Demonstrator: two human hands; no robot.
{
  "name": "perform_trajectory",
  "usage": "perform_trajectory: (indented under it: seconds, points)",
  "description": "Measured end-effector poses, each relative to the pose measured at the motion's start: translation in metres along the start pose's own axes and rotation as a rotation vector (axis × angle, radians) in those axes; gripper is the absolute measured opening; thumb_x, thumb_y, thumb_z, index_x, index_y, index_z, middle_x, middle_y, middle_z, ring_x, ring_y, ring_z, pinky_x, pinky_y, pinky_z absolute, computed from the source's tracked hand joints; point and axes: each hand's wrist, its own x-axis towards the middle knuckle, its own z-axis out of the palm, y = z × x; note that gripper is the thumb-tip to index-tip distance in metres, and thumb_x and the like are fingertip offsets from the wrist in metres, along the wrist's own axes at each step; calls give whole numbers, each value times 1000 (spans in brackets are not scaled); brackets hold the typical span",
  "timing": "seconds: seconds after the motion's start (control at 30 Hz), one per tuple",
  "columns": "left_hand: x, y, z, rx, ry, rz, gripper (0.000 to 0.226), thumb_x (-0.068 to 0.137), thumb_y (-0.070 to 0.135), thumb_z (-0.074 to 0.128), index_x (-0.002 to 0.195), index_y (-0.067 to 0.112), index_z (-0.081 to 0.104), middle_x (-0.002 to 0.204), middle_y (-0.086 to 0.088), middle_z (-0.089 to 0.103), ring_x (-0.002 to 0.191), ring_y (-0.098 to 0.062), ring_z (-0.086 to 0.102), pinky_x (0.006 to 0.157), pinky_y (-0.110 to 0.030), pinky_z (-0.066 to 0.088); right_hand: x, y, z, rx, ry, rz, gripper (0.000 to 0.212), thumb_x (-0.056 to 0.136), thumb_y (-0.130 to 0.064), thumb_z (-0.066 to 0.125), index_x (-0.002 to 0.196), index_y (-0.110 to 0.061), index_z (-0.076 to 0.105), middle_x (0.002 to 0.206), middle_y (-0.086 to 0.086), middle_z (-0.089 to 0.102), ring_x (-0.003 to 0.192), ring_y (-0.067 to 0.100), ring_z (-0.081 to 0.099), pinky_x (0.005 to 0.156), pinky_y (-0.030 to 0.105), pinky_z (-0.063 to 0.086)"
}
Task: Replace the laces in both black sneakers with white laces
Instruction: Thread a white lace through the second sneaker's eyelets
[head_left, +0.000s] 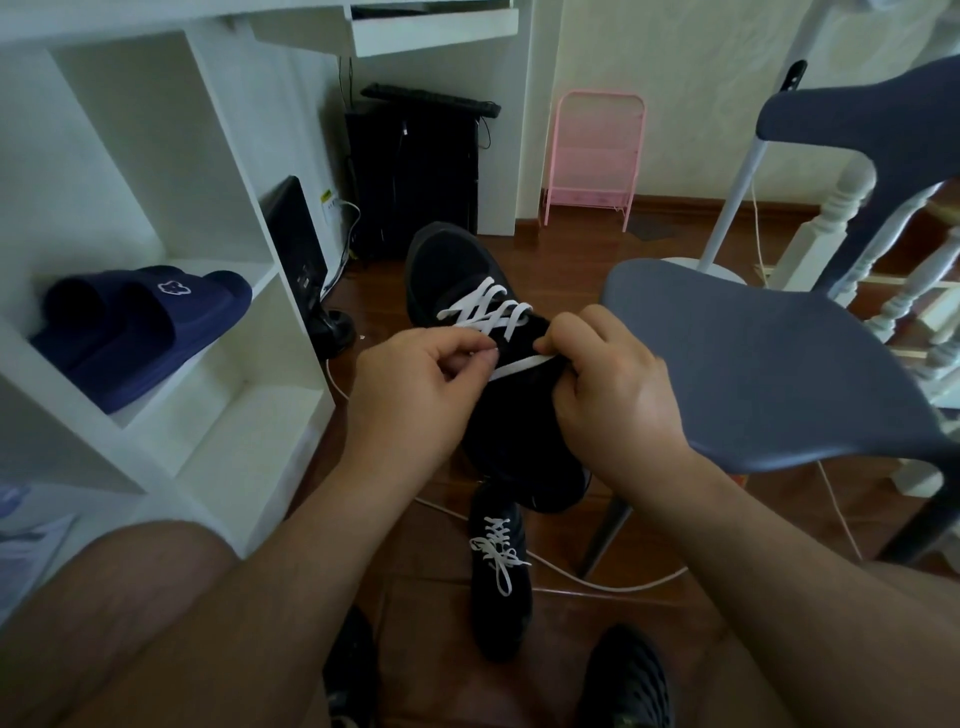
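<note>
Your left hand (415, 379) pinches the white lace (514, 368), and your right hand (602, 384) grips the raised black sneaker (467, 270) at the lace's other side. Beyond your fingers the lace crisscrosses toward the toe. Below your wrists, the second sneaker (501, 577) lies on the wooden floor (571, 639), white-laced and tied.

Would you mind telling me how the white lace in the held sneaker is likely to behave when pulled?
The white lace looks flat and floppy, so it would likely sag once the left hand releases it. Pinched taut, it probably slides through the held sneaker.
</note>
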Motion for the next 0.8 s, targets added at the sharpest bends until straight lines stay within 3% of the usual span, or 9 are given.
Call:
perform_trajectory:
  seconds: [0.2,0.3,0.4,0.53,0.67,0.8]
  points:
    - [-5,6,6,-248,-61,-217,8,89,31,82,93,38,79,84,16,76,86,3,70,84,-26,60,1,-6,-3,-69,-7,-21,18,95,-18,43,98,-15,60,89,3,50,60,26,46,45,35,43]
    - [-6,8,9,-23,-101,-160,14,88,28,81,90,38,71,80,15,69,80,3,66,72,-16,54,-1,-10,-2,-119,-58,-66,15,94,-13,45,100,-15,59,90,3,49,54,26,43,41,30,35]
    - [-6,10,13,171,-114,-54,20,91,22,76,98,36,63,79,17,64,78,-3,63,71,-28,55,-4,-12,1,-142,-132,-80,18,95,-16,40,103,-20,55,92,2,47,52,26,41,43,24,25]
    - [-8,14,12,115,-85,18,23,97,20,70,106,35,55,89,14,67,88,-8,66,74,-31,57,-2,-12,0,-152,-115,-58,19,95,-14,41,104,-17,58,92,3,50,53,27,43,40,30,34]
    - [-10,13,12,58,-44,94,25,102,25,63,126,33,67,101,12,72,96,-9,66,81,-34,58,0,-12,-2,-127,-91,-59,17,95,-8,49,105,-15,61,91,4,52,55,27,45,42,28,33]
    - [-8,11,15,1,-73,-11,17,102,27,64,116,36,68,100,15,70,94,-1,65,81,-26,56,-1,-13,-1,-118,-112,-72,20,94,-14,42,102,-16,60,90,3,52,55,29,46,43,27,32]
